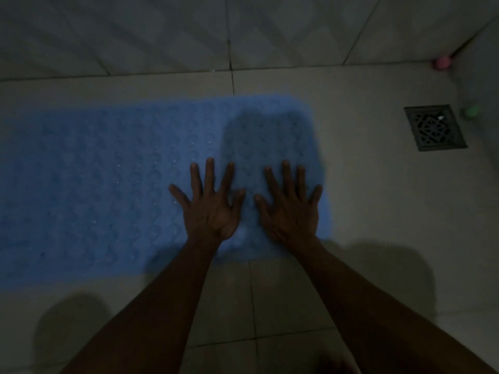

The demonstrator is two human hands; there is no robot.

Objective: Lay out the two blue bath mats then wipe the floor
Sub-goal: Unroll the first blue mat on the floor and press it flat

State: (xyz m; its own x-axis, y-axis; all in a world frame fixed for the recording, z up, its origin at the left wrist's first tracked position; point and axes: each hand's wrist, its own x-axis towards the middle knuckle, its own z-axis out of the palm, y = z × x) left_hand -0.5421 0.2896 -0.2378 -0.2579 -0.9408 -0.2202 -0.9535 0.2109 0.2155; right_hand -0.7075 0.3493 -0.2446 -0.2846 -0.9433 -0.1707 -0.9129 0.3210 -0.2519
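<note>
One blue bath mat [108,184] lies flat on the floor [378,198], left hand [209,205] and right hand [290,209] both spread palm-down on it.

dim light | tiled floor [364,184] | tiled wall [162,31] | floor drain [434,128]

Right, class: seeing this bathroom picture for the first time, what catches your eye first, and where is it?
The blue bath mat lies flat across the tiled floor, filling the left and centre. Both hands, left hand and right hand, press on its right end, fingers spread. A dark square drain sits at the right.
</note>
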